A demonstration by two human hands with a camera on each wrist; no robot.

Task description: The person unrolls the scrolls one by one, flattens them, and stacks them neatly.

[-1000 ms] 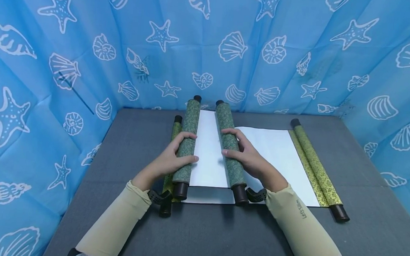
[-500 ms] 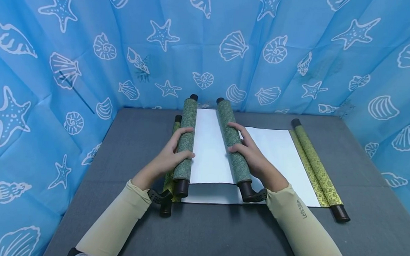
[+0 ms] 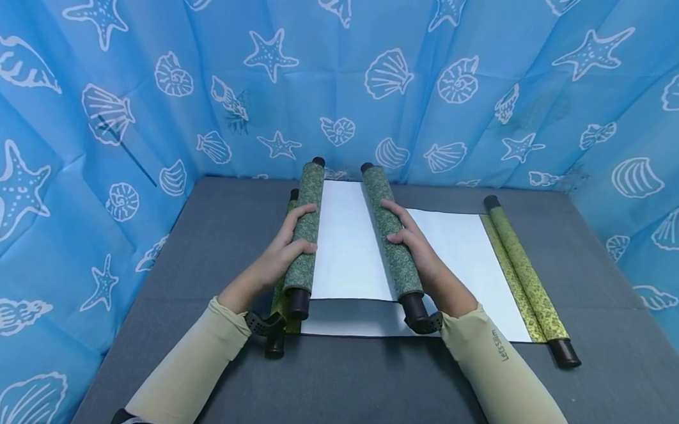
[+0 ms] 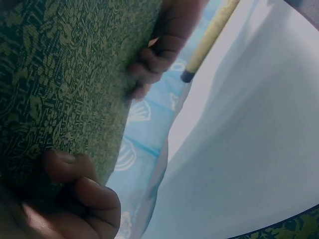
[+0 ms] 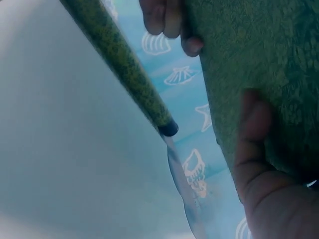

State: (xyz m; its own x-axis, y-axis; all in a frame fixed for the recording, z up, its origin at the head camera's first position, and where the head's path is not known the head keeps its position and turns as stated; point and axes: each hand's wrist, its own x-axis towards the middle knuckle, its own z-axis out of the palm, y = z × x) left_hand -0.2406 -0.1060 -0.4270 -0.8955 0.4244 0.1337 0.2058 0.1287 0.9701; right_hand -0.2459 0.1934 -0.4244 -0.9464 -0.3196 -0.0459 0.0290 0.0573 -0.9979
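Note:
A partly unrolled green scroll is held above the table in the head view, with a strip of white paper [image 3: 349, 244] between its two rolls. My left hand [image 3: 276, 253] grips the left green roll [image 3: 303, 236], thumb and fingers wrapped round its patterned backing [image 4: 70, 74]. Round the right green roll [image 3: 390, 234] curl the fingers of my right hand [image 3: 421, 248]; its thumb shows against the roll in the right wrist view. Both rolls have dark end knobs and lean slightly apart toward me. Beneath lies an unrolled yellow-green scroll, whose white sheet [image 3: 459, 244] is partly covered.
The yellow scroll's right roller [image 3: 526, 273] lies along the right of the grey table [image 3: 364, 392]. Its left roller [image 3: 275, 343] is partly hidden behind my left hand and the green roll. A blue curtain [image 3: 323, 77] with white shells and starfish hangs behind.
My hands have moved apart, the left roll going left and the right roll going right. More white paper shows between them. The yellow scroll has stayed put.

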